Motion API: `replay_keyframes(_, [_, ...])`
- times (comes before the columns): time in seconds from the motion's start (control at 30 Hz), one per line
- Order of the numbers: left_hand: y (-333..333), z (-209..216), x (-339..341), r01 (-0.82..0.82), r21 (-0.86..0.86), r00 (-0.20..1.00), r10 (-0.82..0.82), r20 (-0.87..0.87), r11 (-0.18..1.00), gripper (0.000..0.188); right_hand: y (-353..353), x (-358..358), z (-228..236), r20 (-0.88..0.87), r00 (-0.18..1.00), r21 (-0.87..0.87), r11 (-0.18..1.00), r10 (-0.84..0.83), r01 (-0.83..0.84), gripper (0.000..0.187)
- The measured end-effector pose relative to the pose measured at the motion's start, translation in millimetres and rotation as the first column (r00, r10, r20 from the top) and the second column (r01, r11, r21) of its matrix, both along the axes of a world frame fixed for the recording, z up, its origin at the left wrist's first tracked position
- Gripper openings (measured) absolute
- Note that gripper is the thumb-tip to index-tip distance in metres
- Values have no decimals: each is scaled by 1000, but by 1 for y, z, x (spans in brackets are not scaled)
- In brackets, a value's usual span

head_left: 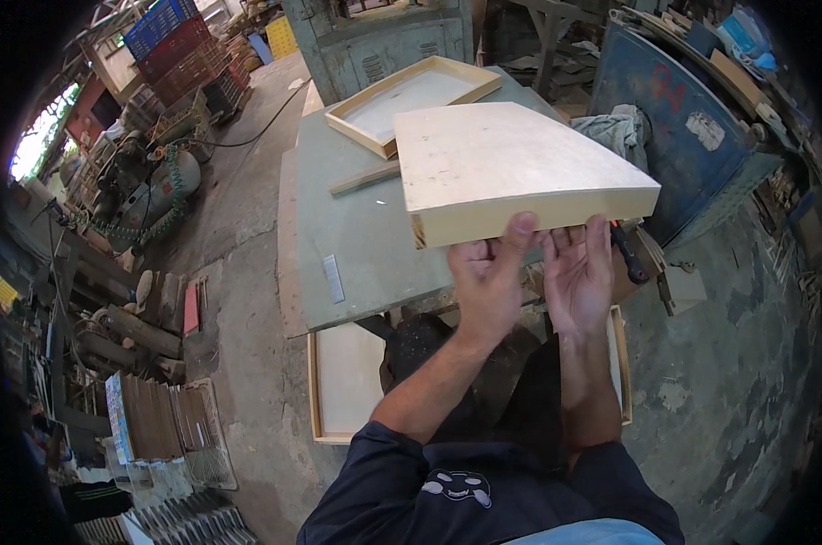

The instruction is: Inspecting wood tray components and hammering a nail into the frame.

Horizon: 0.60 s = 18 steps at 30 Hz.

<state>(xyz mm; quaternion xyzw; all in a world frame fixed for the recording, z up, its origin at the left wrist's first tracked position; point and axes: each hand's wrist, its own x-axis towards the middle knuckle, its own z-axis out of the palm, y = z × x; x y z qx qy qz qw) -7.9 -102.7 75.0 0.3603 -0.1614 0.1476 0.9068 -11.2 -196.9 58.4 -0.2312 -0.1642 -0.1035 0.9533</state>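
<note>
Up in front of me is a shallow wooden tray [520,150], its pale flat panel facing up and its near side wall turned toward me. My left hand [493,282] closes on the near wall, the thumb in front and the fingers underneath. Beside it my right hand [579,272] grips the same wall, palm showing, fingertips against the wood. A second shallow tray [356,127] lies open side up at the far end of the grey-green tabletop [374,254]. Between them is a wooden strip [365,178], partly covered by the held tray. A thin grey strip [333,278] rests at the table's left.
A black-handled tool [631,259] pokes out right of my hands. Below the table's near edge sits another wooden frame with a white panel [347,386]. An air compressor [161,182] and stacked crates [170,54] stand left; a blue metal panel [656,118] leans right.
</note>
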Motion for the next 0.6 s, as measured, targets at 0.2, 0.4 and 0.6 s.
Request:
replay_keyframes(0.2, [0, -1, -5, 30, 249, 998, -41, 42, 968, 24, -15, 20, -5, -10, 998, 146, 987, -59, 60, 30])
replay_keyframes(0.4, [49, -28, 2, 405, -458, 876, -480, -55, 791, 37, -37, 33, -21, 101, 979, 403, 892, 178, -203, 29])
replay_keyframes(0.6, [86, -30, 18, 308, -641, 919, -394, 10, 703, 37, -42, 43, -31, 112, 959, 435, 855, 261, -284, 30])
